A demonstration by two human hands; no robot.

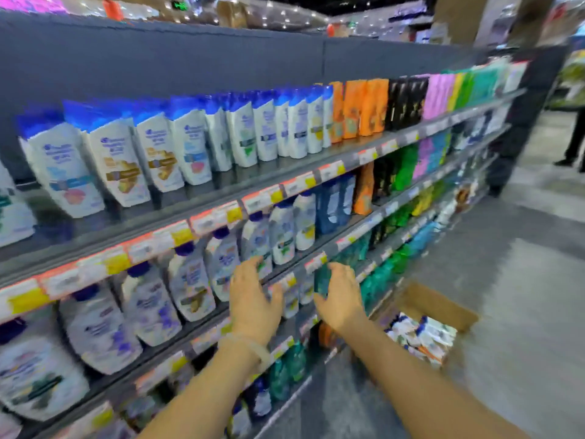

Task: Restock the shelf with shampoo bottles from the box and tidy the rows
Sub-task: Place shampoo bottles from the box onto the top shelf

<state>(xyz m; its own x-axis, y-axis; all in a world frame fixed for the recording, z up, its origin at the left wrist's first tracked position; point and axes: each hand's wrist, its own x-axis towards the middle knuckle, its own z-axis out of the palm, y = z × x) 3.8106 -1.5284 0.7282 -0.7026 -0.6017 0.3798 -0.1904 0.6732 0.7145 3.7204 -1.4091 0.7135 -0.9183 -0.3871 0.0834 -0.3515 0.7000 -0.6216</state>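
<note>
The view is motion-blurred. White shampoo bottles with blue caps [190,280] fill the left part of the shelves [221,191]. My left hand [253,299] reaches toward the shelf edge below them, fingers spread and holding nothing. To its right, my right hand [343,296] curves its thumb and fingers round a teal bottle [323,280] at the front of a lower shelf. On the floor at lower right stands an open cardboard box [443,307] with several white and blue bottles [421,337] inside.
Orange, black, pink and green bottles [364,109] line the shelves farther right. More teal bottles [376,280] stand beside my right hand. The grey aisle floor [522,312] runs to the right. A person's legs [574,144] show at the far right.
</note>
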